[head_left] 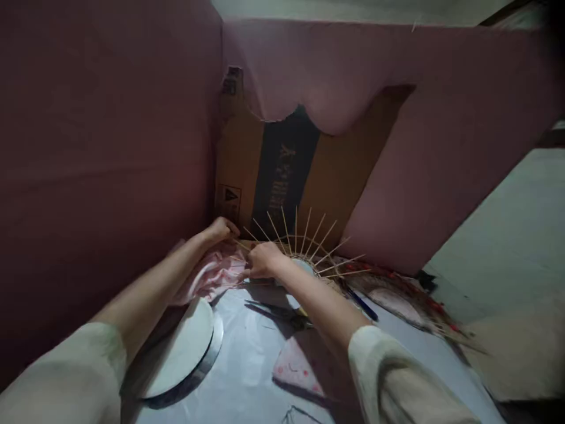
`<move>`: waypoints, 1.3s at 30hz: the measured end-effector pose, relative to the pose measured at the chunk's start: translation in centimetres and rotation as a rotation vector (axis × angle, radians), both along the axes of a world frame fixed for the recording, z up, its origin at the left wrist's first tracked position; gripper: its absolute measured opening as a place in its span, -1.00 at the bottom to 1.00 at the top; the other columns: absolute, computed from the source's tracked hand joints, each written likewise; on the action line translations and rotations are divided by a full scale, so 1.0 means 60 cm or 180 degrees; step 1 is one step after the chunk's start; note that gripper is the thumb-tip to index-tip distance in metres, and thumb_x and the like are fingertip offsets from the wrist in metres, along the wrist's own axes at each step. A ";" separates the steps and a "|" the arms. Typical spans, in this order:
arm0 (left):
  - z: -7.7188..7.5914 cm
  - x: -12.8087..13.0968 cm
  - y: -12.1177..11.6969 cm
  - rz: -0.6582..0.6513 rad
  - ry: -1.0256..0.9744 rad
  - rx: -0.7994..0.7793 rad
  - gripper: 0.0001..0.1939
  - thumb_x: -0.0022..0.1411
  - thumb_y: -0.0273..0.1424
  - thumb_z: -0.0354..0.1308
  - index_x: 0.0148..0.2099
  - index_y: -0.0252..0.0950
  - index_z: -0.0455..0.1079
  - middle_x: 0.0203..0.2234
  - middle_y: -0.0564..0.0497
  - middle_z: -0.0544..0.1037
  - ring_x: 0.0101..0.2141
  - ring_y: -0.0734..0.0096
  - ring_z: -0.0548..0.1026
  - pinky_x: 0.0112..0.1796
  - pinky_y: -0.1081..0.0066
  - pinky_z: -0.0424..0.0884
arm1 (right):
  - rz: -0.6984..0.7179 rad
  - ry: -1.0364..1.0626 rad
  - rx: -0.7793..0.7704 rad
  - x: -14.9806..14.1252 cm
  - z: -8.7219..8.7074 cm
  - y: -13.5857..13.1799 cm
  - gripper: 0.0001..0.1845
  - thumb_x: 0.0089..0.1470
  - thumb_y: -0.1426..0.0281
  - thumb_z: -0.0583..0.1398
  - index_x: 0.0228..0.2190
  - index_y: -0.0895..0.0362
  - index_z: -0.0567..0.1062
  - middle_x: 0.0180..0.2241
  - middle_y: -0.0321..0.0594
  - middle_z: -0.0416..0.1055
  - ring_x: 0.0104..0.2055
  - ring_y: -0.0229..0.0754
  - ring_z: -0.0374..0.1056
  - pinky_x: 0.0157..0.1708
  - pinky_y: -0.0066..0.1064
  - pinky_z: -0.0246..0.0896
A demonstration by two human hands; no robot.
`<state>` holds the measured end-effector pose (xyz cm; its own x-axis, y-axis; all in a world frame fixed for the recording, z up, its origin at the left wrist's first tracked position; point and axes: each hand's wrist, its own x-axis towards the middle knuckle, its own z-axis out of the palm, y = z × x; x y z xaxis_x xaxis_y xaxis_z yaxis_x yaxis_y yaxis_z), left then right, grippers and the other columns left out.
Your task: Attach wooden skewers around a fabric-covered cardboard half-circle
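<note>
A round piece of weaving with thin sticks [309,227] fanning out from it stands at the back of the table. My right hand [263,259] is closed at its left side, and its fingertips partly hide what they grip. Just left of it, my left hand [224,228] pinches a thin strip [242,244] that runs toward the right hand. A pale disc [303,266] shows inside the ring of sticks, partly behind my right forearm. Beneath my hands lies a crumpled pink-and-white cloth [216,274].
A round white turntable-like disc [188,347] stands at front left. Dark scissors or pliers [278,312], a pink patterned triangular piece [295,365] and a dark blue pen-like tool [364,304] lie nearby. Torn cardboard [238,147] and pink panels [110,147] enclose the back and left.
</note>
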<state>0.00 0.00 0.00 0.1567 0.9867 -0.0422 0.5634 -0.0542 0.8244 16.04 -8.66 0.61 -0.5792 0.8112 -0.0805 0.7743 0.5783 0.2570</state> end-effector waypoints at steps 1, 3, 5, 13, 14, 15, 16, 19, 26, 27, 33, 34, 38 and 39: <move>0.000 0.001 -0.002 -0.0026 -0.0031 -0.0020 -0.65 0.20 -0.31 0.09 0.01 -0.33 0.31 -0.05 -0.08 0.40 -0.15 0.20 0.43 -0.22 0.18 0.42 | 0.0007 0.0007 0.0001 0.000 -0.001 0.000 -0.15 -0.16 -0.28 -0.06 -0.35 0.20 0.57 -0.31 0.05 0.53 -0.20 0.08 0.43 -0.31 -0.27 0.30; -0.001 0.002 -0.004 -0.0057 -0.0075 -0.0020 -0.66 0.21 -0.31 0.08 0.01 -0.33 0.30 -0.07 -0.08 0.41 -0.17 0.23 0.44 -0.21 0.18 0.42 | 0.0013 0.0017 -0.0001 0.000 -0.002 0.001 -0.15 -0.16 -0.28 -0.05 -0.34 0.20 0.57 -0.32 0.06 0.53 -0.20 0.08 0.43 -0.31 -0.28 0.30; -0.002 0.003 -0.004 -0.0062 -0.0099 0.0028 -0.66 0.22 -0.31 0.07 0.01 -0.33 0.29 -0.09 -0.10 0.41 -0.18 0.25 0.44 -0.21 0.17 0.42 | 0.0012 0.0025 -0.0010 -0.001 -0.002 0.002 -0.15 -0.17 -0.28 -0.05 -0.33 0.20 0.57 -0.32 0.07 0.52 -0.19 0.07 0.43 -0.31 -0.29 0.29; -0.005 0.013 0.000 0.0068 -0.0053 0.0583 -0.66 0.21 -0.30 0.08 0.01 -0.33 0.31 -0.06 -0.08 0.40 -0.15 0.21 0.43 -0.19 0.16 0.41 | -0.0085 0.0074 -0.0058 -0.005 -0.002 0.006 -0.14 -0.19 -0.27 0.00 -0.29 0.23 0.56 -0.27 0.11 0.51 -0.16 0.08 0.42 -0.26 -0.27 0.29; -0.007 0.015 -0.001 0.0095 -0.0054 0.0615 -0.66 0.21 -0.30 0.08 0.01 -0.33 0.31 -0.06 -0.08 0.40 -0.15 0.20 0.43 -0.20 0.16 0.41 | -0.0095 0.0077 -0.0062 -0.005 -0.002 0.006 -0.15 -0.19 -0.26 0.01 -0.28 0.23 0.56 -0.26 0.11 0.51 -0.16 0.08 0.42 -0.26 -0.27 0.29; -0.008 0.017 -0.002 0.0124 -0.0060 0.0632 -0.66 0.21 -0.30 0.08 0.01 -0.33 0.31 -0.06 -0.08 0.40 -0.15 0.20 0.43 -0.20 0.16 0.41 | -0.0102 0.0079 -0.0065 -0.006 -0.002 0.007 -0.16 -0.19 -0.25 0.03 -0.27 0.23 0.56 -0.26 0.11 0.51 -0.16 0.09 0.41 -0.26 -0.27 0.29; -0.009 0.018 -0.003 0.0149 -0.0073 0.0633 -0.65 0.21 -0.30 0.08 0.01 -0.33 0.31 -0.06 -0.08 0.40 -0.15 0.20 0.43 -0.20 0.16 0.41 | -0.0109 0.0080 -0.0068 -0.006 -0.002 0.007 -0.17 -0.19 -0.24 0.04 -0.27 0.23 0.56 -0.25 0.10 0.51 -0.15 0.08 0.41 -0.25 -0.27 0.29; -0.010 0.020 -0.005 0.0205 -0.0130 0.0535 -0.65 0.21 -0.30 0.08 0.01 -0.33 0.31 -0.06 -0.08 0.40 -0.15 0.21 0.43 -0.20 0.16 0.41 | -0.0125 0.0109 -0.0083 -0.005 0.000 0.006 -0.20 -0.18 -0.23 0.06 -0.27 0.22 0.55 -0.23 0.10 0.50 -0.14 0.08 0.41 -0.25 -0.27 0.29; -0.002 0.005 0.002 0.0219 -0.0024 0.0109 -0.66 0.23 -0.31 0.06 0.03 -0.32 0.28 -0.07 -0.11 0.40 -0.17 0.27 0.44 -0.20 0.16 0.41 | -0.0125 0.0156 -0.0089 -0.002 -0.004 0.006 -0.15 -0.19 -0.27 0.00 -0.28 0.23 0.55 -0.24 0.11 0.50 -0.14 0.10 0.40 -0.24 -0.24 0.28; -0.001 0.000 0.004 0.0205 0.0076 0.0097 -0.66 0.23 -0.31 0.06 0.03 -0.32 0.28 -0.07 -0.11 0.40 -0.17 0.26 0.44 -0.20 0.16 0.41 | -0.0115 0.0157 -0.0082 -0.001 -0.004 0.006 -0.14 -0.19 -0.27 0.00 -0.28 0.22 0.56 -0.24 0.11 0.50 -0.14 0.10 0.40 -0.24 -0.24 0.28; 0.003 -0.018 0.010 -0.0092 0.0903 0.0237 -0.65 0.19 -0.32 0.11 0.01 -0.32 0.32 -0.04 -0.07 0.39 -0.15 0.19 0.42 -0.23 0.20 0.42 | -0.0070 0.0144 -0.0067 -0.001 -0.005 0.006 -0.15 -0.19 -0.27 0.00 -0.29 0.22 0.56 -0.25 0.10 0.51 -0.15 0.10 0.41 -0.25 -0.24 0.28; 0.003 -0.018 0.010 -0.0163 0.1020 0.0267 -0.66 0.18 -0.32 0.11 0.00 -0.31 0.33 -0.04 -0.07 0.39 -0.14 0.19 0.42 -0.22 0.21 0.42 | -0.0063 0.0144 -0.0054 -0.002 -0.005 0.006 -0.15 -0.19 -0.27 0.00 -0.29 0.22 0.56 -0.26 0.10 0.51 -0.15 0.10 0.41 -0.25 -0.24 0.28; 0.003 -0.009 0.010 -0.0326 0.1351 0.0389 -0.66 0.19 -0.32 0.10 0.01 -0.29 0.32 -0.04 -0.07 0.39 -0.14 0.21 0.42 -0.21 0.21 0.41 | -0.0057 0.0173 -0.0033 -0.002 -0.006 0.007 -0.15 -0.19 -0.26 0.01 -0.28 0.23 0.56 -0.26 0.10 0.51 -0.15 0.10 0.41 -0.24 -0.23 0.28; 0.002 -0.005 0.010 -0.0343 0.1404 0.0416 -0.66 0.19 -0.32 0.10 0.01 -0.29 0.32 -0.03 -0.08 0.39 -0.14 0.22 0.42 -0.21 0.21 0.41 | -0.0066 0.0178 -0.0030 -0.001 -0.007 0.007 -0.15 -0.19 -0.26 0.01 -0.28 0.23 0.56 -0.25 0.11 0.51 -0.15 0.10 0.41 -0.24 -0.23 0.28</move>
